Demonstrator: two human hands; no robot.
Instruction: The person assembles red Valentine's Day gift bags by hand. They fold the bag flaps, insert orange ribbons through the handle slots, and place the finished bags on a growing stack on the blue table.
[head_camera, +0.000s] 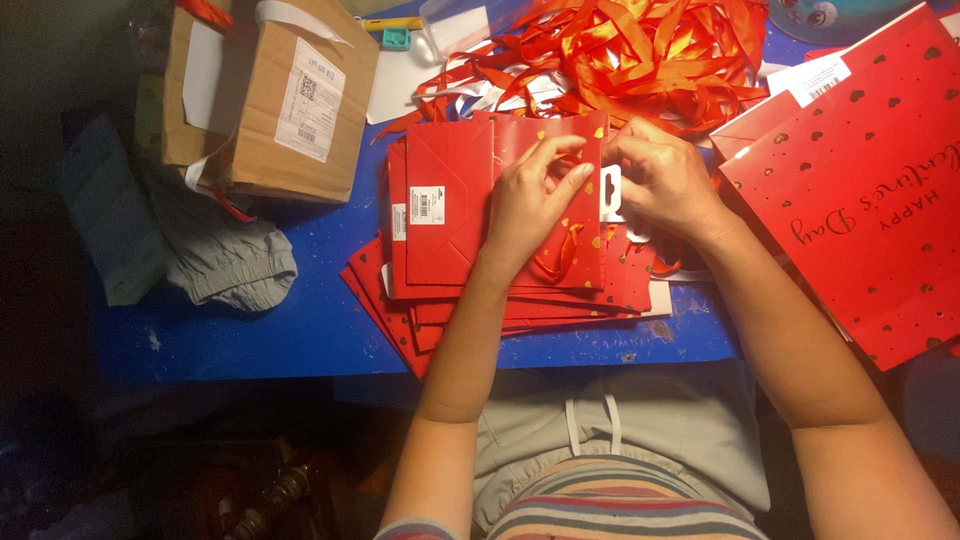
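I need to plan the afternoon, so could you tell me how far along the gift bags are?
Done: some flat red bags are stacked under the hands. In hand: the left hand and right hand work at the top bag's white tag. Left: loose red ribbons are still heaped behind.

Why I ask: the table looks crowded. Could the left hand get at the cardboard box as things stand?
Probably yes: the left hand rests on the red bags, and only bare blue table separates them from the cardboard box.

Cardboard box (270, 95) upper left; grey cloth (215, 255) below; red ribbon tangle (640, 50) behind.
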